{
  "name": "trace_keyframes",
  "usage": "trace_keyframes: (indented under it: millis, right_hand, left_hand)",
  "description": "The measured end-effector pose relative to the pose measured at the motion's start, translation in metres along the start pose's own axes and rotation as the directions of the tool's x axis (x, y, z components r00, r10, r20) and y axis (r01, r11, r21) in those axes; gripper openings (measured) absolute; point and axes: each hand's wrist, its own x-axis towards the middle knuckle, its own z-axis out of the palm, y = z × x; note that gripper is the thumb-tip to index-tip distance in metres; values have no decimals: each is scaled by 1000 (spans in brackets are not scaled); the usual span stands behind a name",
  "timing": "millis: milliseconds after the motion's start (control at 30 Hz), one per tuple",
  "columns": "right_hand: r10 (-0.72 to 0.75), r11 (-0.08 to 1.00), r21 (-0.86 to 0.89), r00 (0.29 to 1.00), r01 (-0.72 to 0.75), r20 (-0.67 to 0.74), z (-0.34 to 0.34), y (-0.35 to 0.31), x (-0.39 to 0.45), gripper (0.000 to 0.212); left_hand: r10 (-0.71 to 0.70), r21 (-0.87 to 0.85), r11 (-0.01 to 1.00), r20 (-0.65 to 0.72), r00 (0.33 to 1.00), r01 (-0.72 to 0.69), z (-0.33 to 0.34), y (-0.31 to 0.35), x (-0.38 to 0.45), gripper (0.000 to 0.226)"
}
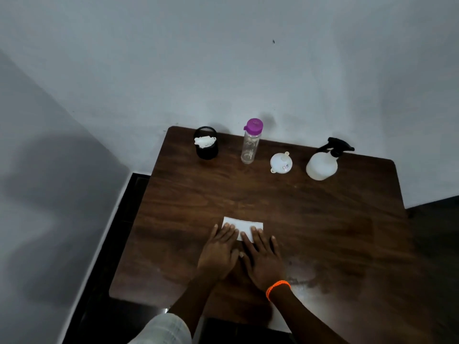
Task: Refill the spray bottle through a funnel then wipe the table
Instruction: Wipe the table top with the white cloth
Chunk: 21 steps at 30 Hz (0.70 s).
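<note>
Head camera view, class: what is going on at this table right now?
A person presses both hands, left hand and right hand, flat on a white tissue on the wooden table. Along the far edge stand a black mesh cup, a purple-capped water bottle, a white funnel and the spray bottle, its trigger head on. None is being touched.

A dark wooden table [323, 219] stands against pale walls [223, 58]; seemingly black floor [104, 281].

Dark wood-grain worktop [323, 219] with dull sheen; at twelve o'clock, translucent plastic spray bottle [321, 165], black mesh cup [205, 147].
</note>
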Motion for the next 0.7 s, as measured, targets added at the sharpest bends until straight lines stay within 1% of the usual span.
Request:
trace_keyframes:
  millis: [133, 300, 400, 600, 700]
  right_hand:
    - [-18, 1000, -3, 999, 19, 49, 3, 13, -37, 61]
    - [-11, 1000, 2, 998, 11, 67, 0, 29, -74, 60]
    - [0, 1000, -6, 997, 0, 79, -3, 40, -90, 59]
    - [71, 997, 14, 992, -73, 100, -10, 51, -86, 57]
    - [109, 994, 20, 988, -112, 108, -14, 57, -69, 57]
  left_hand:
    - [4, -10, 1000, 19, 1000, -3, 17, 24, -26, 60]
    - [13, -54, 999, 40, 999, -11, 36, 55, -46, 59]
    - [31, -43, 999, 62, 998, -28, 45, 70, -50, 60]
    - [99, 26, 995, 64, 993, -101, 47, 74, -30, 57]
    - [104, 93, 989, 83, 991, -111, 39, 72, -8, 58]
